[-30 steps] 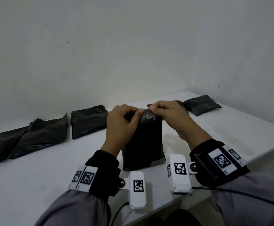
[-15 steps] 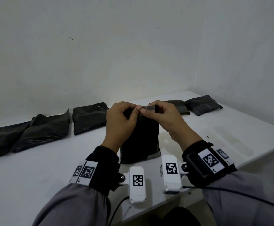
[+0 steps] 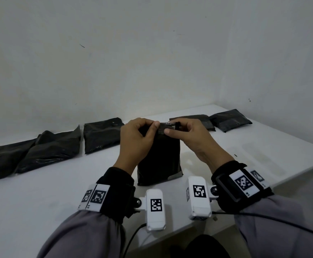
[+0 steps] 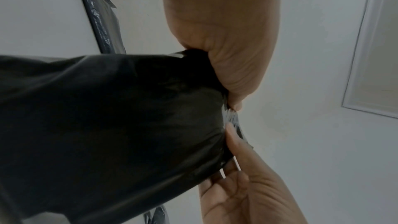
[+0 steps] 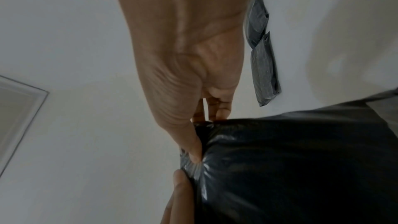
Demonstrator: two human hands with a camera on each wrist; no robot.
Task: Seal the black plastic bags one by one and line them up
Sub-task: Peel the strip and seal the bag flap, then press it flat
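A white tabletop [image 3: 226, 151] is carrying everything; three black bags [image 3: 46, 151] are lying flat along its far left, and two more bags [image 3: 230, 119] are lying at the far right by the wall corner; between them, near the person, the bag in hand [image 3: 159, 159] is standing upright on its base. The left hand [image 3: 135, 140] and right hand [image 3: 191, 138] are meeting at its top edge, fingers [image 3: 154, 126] curled and pinching the glossy sealing strip [image 3: 166, 125]. The film is looking thin, soft and slippery, likely light, crumpling wherever squeezed; holding it by the flat top strip, not the yielding body, seems soundest.
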